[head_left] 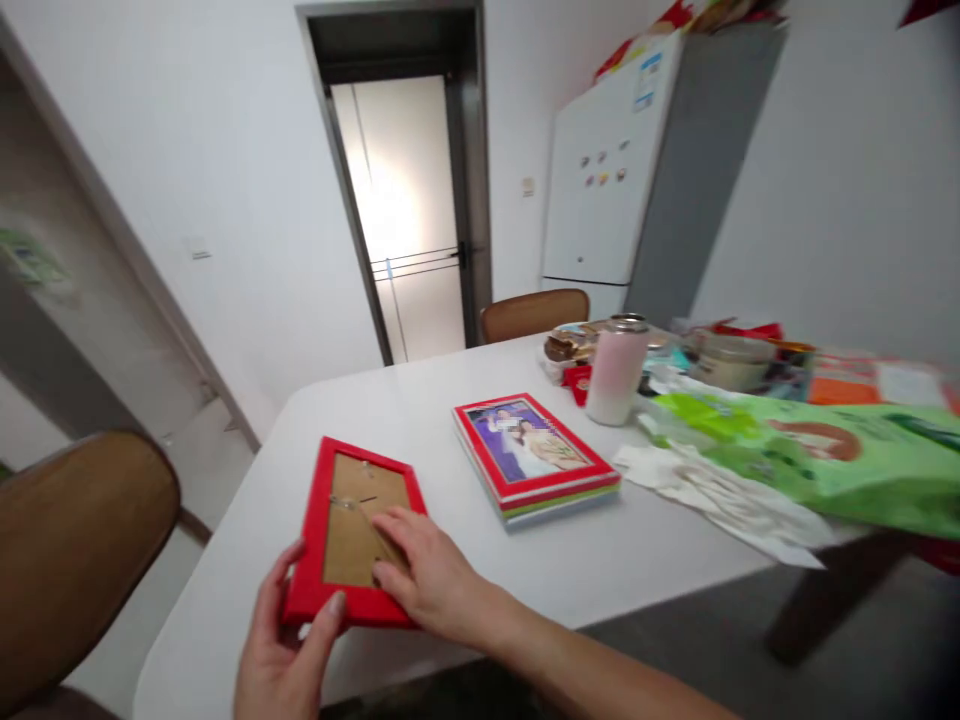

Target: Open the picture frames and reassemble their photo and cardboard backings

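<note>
A red picture frame (306,560) is held over the near left part of the white table, its brown backing board facing up. My left hand (289,640) grips the frame's lower left corner, thumb on the red border. On the backing rests my right hand (424,570), its thumb and fingers at a narrow brown stand strip. Right of it lies a stack of frames (536,490), with a red one on top showing a picture of people on purple; edges of green and pale frames show beneath.
Behind the stack, an open pink and white bottle (616,370) stands upright. White cloth gloves (720,495) and a green packet (847,450) lie at the right, with a lidded jar (731,362) behind. Brown chairs stand at the left (90,550) and far side (536,315).
</note>
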